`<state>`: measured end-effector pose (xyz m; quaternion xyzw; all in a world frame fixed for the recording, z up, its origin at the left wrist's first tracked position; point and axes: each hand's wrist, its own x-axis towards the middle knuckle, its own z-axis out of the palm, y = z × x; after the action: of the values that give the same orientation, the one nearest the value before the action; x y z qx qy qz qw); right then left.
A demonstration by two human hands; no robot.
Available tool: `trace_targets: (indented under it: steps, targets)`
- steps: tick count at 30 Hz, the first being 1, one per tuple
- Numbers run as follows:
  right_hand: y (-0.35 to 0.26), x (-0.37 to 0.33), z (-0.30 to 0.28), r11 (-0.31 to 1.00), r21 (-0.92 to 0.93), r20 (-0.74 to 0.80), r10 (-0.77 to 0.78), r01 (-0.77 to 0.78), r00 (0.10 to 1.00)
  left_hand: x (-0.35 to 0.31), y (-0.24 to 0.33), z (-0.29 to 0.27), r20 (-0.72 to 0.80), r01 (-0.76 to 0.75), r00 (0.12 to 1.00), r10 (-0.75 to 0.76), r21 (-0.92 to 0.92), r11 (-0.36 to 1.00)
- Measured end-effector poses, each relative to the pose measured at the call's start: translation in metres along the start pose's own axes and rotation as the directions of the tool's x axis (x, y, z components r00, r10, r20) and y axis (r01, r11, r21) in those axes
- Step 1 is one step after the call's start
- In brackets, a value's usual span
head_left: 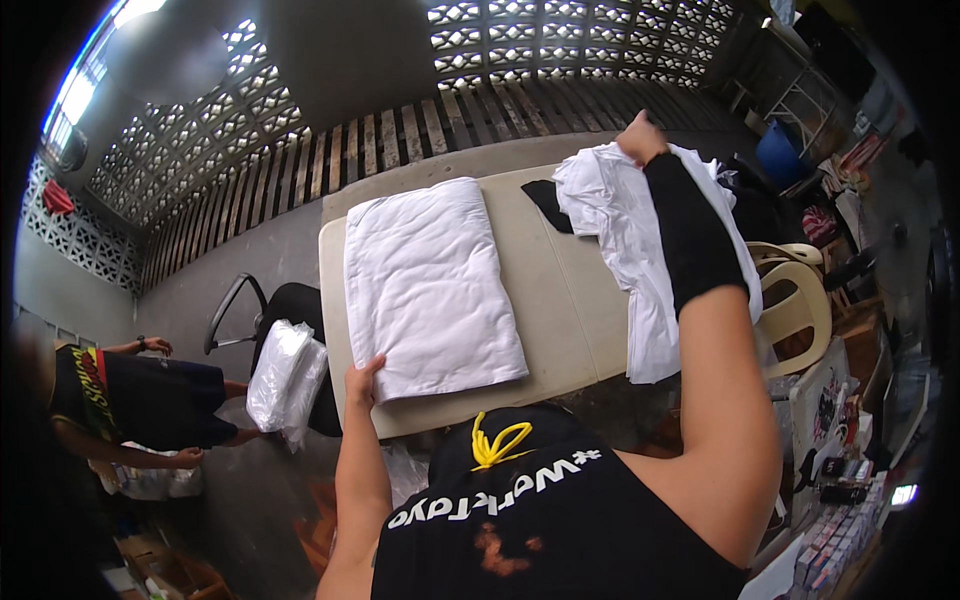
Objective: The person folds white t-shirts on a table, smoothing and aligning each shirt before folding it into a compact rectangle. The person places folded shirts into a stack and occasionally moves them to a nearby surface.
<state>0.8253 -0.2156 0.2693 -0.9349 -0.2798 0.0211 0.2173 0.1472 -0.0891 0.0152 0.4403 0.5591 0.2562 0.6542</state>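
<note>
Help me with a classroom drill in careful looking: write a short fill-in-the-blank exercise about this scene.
1. The left hand is at the near ____ corner of the flat white bundle.
2. The right hand is at the ____ end of the loose white cloth, away from the wearer.
3. The sleeve on the right forearm is coloured ____.
4. The looped cord on the wearer's dark clothing is coloured ____.

Missing words: left; far; black; yellow.

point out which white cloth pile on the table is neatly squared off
The left pile, at the left hand: it lies flat in a neat rectangle, while the other white cloth, at the right hand, is rumpled with uneven edges.
</note>
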Motion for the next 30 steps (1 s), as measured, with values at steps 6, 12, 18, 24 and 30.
trace_targets:
  steps: [6,12,18,24,30]
  targets:
    - [0.037,0.059,-0.030,0.905,-0.426,0.175,0.062,0.019,0.983,-0.006,-0.025,0.002,-0.157,-0.060,0.987,0.033,-0.173,0.983]
    - [0.025,0.069,-0.001,0.302,-0.737,0.484,-0.390,0.605,0.783,-0.001,-0.034,-0.005,-0.232,-0.064,0.972,0.042,-0.087,0.994]
    - [-0.303,-0.153,0.041,0.273,0.483,0.069,-0.959,0.832,0.274,0.011,-0.017,-0.010,-0.126,0.179,0.976,-0.180,-0.020,0.984]
    - [-0.505,-0.353,0.024,0.231,0.679,0.219,-0.970,0.697,0.109,-0.009,0.007,-0.007,-0.069,0.228,0.969,-0.237,-0.110,0.967]
    - [-0.415,-0.330,0.115,-0.015,0.576,-0.184,-0.977,0.817,0.111,-0.028,-0.004,-0.012,0.052,0.289,0.957,-0.285,-0.219,0.932]
